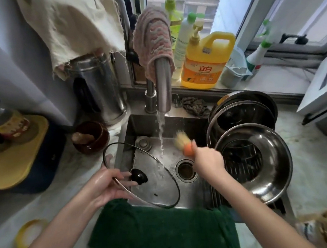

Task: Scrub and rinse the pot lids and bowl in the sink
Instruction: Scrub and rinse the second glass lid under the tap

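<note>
A steel sink [179,126] sits in a pale marble tabletop [312,169] under a window. From 12 o'clock the faucet [162,84], with a pink cloth [152,41] draped over it, runs a stream of water [161,136] into the basin. A yellow detergent jug [206,63] stands on the sill at 1 o'clock.

At 7 o'clock of the basin the left grip [105,187] grasps the glass lid [156,184] by its rim, fingers curled round the edge and fingertips just beside the black knob [139,175]. The lid is tilted over the sink's left edge, clear of the stream.

The right grip [209,160], near the sink's middle, is clenched round the orange handle of a brush [184,142]. Its pale bristles point toward 11 o'clock, blurred, just beside the water and apart from the lid. The drain [186,170] lies between the two grips.

At 3 o'clock the steel bowl [272,165] rests tilted on a rack over the sink's right side. Behind it, at 2 o'clock, lean more round steel-rimmed pieces [243,114], lids or pans, I cannot tell which.

A green towel [163,230] hangs over the front edge at 6 o'clock.
</note>
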